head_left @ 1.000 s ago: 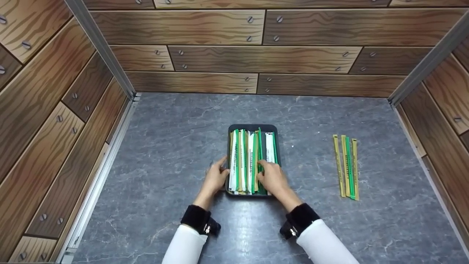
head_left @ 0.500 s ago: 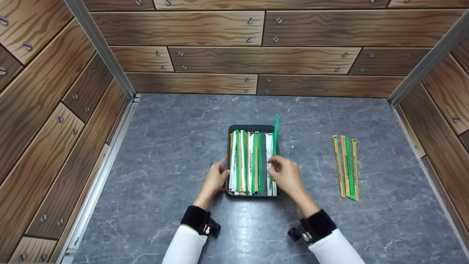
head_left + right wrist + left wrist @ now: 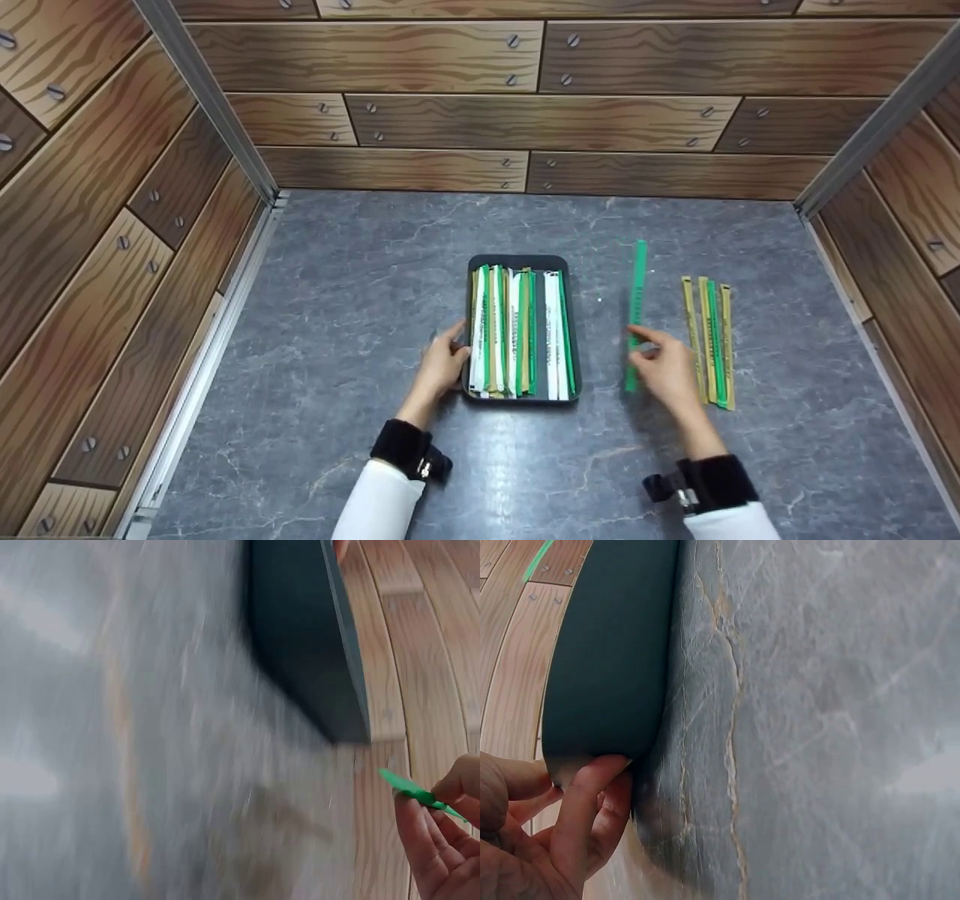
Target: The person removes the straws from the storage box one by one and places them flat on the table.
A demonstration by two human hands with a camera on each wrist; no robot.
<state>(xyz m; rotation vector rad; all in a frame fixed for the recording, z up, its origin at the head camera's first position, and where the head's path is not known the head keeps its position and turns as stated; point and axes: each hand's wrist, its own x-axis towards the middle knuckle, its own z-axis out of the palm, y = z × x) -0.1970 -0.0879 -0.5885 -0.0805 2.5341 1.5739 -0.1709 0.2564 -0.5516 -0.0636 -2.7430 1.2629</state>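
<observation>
A dark rectangular tray [image 3: 517,261] in the head view holds several long, slim stick packets [image 3: 495,330] in white, green and gold, standing in two groups with a gap between. At its left side my left hand [image 3: 440,362] pinches the tray's wall between thumb and fingers, as the left wrist view also shows at the dark wall [image 3: 607,652]. My right hand [image 3: 666,367] is off to the tray's right, pinching a green stick packet [image 3: 640,281] between thumb and fingertips. The right wrist view catches that packet nearly end-on.
To the right of the right hand, a row of gold stick packets [image 3: 726,337] and a green one [image 3: 712,315] lies on the grey marbled table [image 3: 337,300]. Wood-patterned walls [image 3: 450,60] with metal corner posts stand around the back and sides.
My right hand has drawn the green stick packet up out of the tray and carried it right, toward the loose row. The left hand and the tray have stayed put.
</observation>
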